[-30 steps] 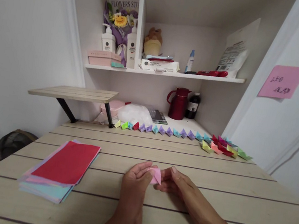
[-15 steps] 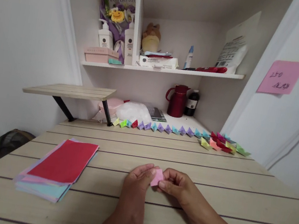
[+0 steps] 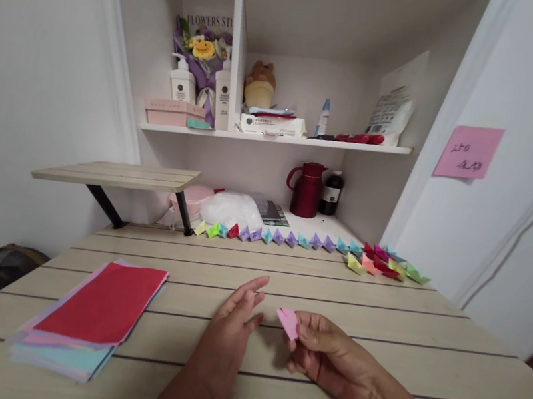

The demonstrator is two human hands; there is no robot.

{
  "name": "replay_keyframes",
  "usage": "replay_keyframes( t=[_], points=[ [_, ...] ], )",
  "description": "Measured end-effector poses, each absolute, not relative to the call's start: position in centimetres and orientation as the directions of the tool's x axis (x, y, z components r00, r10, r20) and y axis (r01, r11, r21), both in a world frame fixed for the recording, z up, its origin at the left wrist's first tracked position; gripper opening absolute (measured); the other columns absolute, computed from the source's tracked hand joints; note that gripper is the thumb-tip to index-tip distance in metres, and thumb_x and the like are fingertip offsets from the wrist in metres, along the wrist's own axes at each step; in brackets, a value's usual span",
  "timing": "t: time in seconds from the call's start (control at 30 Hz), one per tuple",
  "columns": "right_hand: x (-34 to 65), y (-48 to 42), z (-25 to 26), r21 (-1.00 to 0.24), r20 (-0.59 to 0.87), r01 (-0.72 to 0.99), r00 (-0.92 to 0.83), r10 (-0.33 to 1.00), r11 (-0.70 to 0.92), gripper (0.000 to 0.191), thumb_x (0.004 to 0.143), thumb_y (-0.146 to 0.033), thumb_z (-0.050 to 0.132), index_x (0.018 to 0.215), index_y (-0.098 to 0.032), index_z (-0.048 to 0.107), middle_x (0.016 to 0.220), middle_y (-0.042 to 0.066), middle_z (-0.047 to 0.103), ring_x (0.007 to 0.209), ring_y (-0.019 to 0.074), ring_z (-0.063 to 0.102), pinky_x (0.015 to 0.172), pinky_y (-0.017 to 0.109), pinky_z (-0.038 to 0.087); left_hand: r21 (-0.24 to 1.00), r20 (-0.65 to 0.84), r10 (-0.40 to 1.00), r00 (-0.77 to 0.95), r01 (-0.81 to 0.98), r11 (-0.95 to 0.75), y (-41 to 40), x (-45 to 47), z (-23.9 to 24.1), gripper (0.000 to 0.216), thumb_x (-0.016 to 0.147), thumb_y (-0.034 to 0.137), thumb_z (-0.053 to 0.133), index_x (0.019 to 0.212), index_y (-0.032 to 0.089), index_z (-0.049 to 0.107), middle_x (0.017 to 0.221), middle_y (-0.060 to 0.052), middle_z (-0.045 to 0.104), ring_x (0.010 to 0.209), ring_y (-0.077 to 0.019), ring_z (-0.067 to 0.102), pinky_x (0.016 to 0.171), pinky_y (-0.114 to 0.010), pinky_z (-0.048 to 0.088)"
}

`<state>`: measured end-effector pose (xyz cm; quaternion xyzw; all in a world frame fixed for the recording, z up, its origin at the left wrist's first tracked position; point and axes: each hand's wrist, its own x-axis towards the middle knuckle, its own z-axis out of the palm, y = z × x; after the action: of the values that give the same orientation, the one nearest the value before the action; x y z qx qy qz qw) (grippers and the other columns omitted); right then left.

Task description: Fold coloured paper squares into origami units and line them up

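A bouquet wrapper [image 3: 208, 20] reads "FLOWERS ST…". The right hand [image 3: 323, 353] pinches a folded pink paper [image 3: 288, 322] above the table [image 3: 423, 359], long axis slanting up-left. The left hand [image 3: 230, 329] is spread, empty.

One head camera, looking forward and down

It looks from above the near edge of the wooden table [image 3: 382, 299], close to both hands, and faces the white shelves [image 3: 276, 137] at the back wall.

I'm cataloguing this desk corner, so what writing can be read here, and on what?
"FLOWERS ST", cut off by the shelf divider: flower bouquet wrap.
"250", then handwriting I can't read: pink sticky note.
Pump bottles, wipes pack, white bag: print too small.
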<state>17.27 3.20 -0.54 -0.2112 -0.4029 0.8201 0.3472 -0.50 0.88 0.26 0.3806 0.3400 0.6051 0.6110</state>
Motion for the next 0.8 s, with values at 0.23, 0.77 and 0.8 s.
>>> replay_keyframes(
  t=[0.23,0.77,0.8],
  points=[
    [16.8,2.3,-0.4,-0.794,0.010,-0.393,-0.771,0.637,-0.464,0.031,0.067,-0.033,0.082,0.078,-0.010,0.066,0.068,0.006,0.071,0.043,0.0070,0.056,0.056,0.025,0.052,0.940,0.248,0.937,0.247,-0.296,-0.170,0.3,-0.7,0.8,0.020,0.076,0.033,0.071,0.092,0.023,0.076,0.139,-0.010,0.050,0.125,-0.0296,0.047,0.105,-0.040,0.034],
    [16.3,2.9,-0.2,-0.971,-0.024,-0.217,-0.318,0.948,-0.097,0.040,0.087,-0.056,0.052,0.092,-0.018,0.064,0.089,0.005,0.067,0.073,0.0147,0.062,0.068,0.028,0.048,0.991,0.054,0.986,-0.160,-0.112,-0.072,1.9,-0.5,-1.0,0.025,0.063,0.037,0.076,0.068,0.012,0.072,0.054,-0.001,0.063,0.055,-0.0126,0.054,0.058,-0.023,0.040],
    [16.4,3.0,-0.1,-0.982,0.004,-0.177,-0.332,0.943,-0.058,0.040,0.087,-0.056,0.052,0.093,-0.018,0.064,0.090,0.005,0.067,0.075,0.0156,0.061,0.068,0.028,0.047,0.991,0.053,0.983,-0.175,-0.108,-0.073,2.0,-0.3,-1.2,0.026,0.061,0.037,0.076,0.067,0.012,0.072,0.053,-0.001,0.062,0.054,-0.0124,0.053,0.056,-0.023,0.039]
  ],
)
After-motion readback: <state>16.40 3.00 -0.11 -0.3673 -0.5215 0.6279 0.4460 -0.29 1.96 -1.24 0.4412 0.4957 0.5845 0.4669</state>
